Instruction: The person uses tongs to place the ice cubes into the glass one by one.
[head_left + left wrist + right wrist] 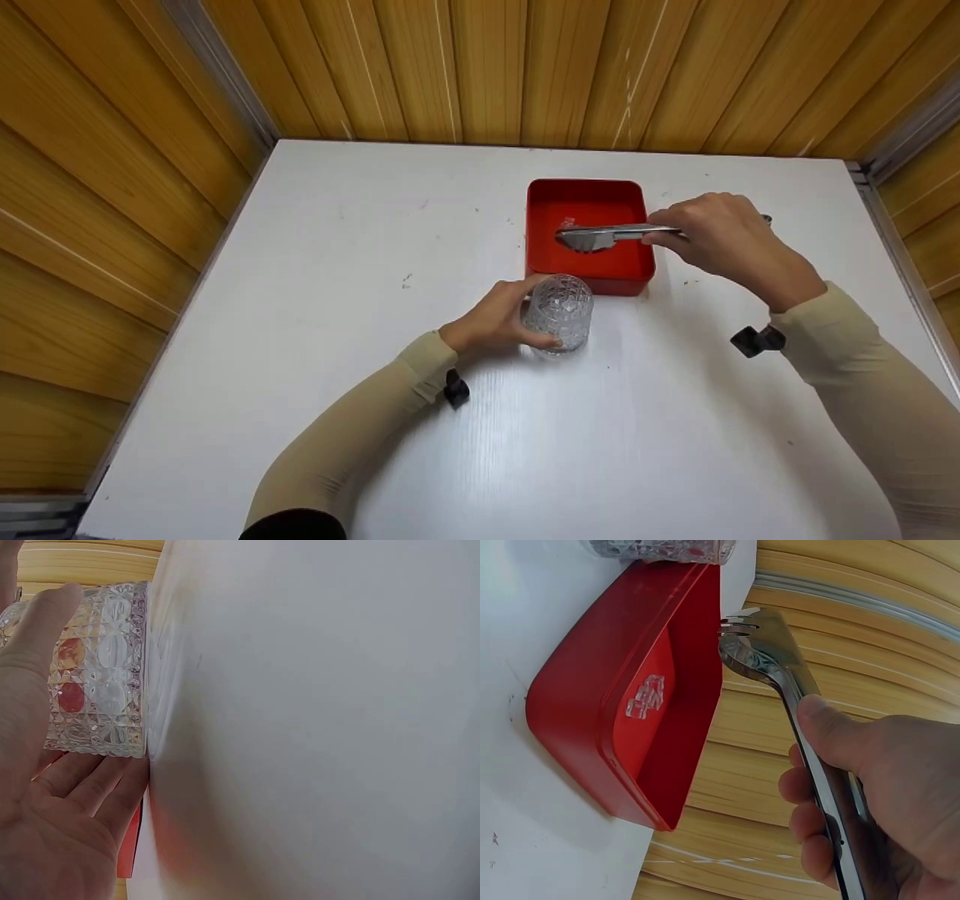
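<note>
I observe the left hand [489,319] gripping a patterned glass [568,315] beside a red box [616,286] containing clear pieces [646,696]; the right hand [724,236] grips metal tongs [634,230] over the box.

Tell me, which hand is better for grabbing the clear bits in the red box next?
Probably the right hand: it holds the tongs, with their tips near the clear bits in the red box. The left hand is holding the glass.

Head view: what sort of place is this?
Probably a small booth set up for tabletop work: a white table stands within wood-look panels on three sides, with metal strips at the corners.
</note>
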### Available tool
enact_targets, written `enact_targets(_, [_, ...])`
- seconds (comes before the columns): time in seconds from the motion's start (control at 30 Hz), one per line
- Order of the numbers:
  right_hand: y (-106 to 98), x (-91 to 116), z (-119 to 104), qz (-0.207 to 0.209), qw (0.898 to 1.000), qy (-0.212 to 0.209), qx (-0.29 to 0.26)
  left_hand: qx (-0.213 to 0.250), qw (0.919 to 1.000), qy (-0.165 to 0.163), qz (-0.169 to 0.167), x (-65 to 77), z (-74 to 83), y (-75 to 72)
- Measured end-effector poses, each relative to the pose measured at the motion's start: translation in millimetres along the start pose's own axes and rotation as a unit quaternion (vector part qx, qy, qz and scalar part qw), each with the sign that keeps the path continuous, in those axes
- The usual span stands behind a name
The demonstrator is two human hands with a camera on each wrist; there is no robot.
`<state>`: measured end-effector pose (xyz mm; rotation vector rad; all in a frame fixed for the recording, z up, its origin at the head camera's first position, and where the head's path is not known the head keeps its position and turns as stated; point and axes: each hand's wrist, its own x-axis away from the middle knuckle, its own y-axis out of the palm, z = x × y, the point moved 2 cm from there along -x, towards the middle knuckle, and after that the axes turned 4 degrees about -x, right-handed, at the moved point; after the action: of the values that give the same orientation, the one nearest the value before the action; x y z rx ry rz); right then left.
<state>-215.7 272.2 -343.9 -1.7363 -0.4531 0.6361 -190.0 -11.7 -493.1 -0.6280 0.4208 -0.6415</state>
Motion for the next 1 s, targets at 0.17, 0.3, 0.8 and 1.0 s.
enact_targets(0.17, [-3,8,-6,0.012,1.000,-0.015,-0.002,0.000,1.0000,0.000,0.000,0.3,0.8,-0.1])
enact_targets(0.3, [-4,14,-13,0.015,1.000,-0.023,-0.002,0.004,1.0000,-0.002,-0.002,0.3,1.3,-0.5])
enact_targets(0.8, [-4,28,-37,0.046,0.993,-0.103,-0.017,0.000,1.0000,-0.001,0.000,0.5,0.7,-0.7])
enact_targets(1.0, [-1,30,-38,0.042,0.994,-0.104,-0.019,0.015,0.9999,0.000,-0.004,0.8,0.1,-0.1])
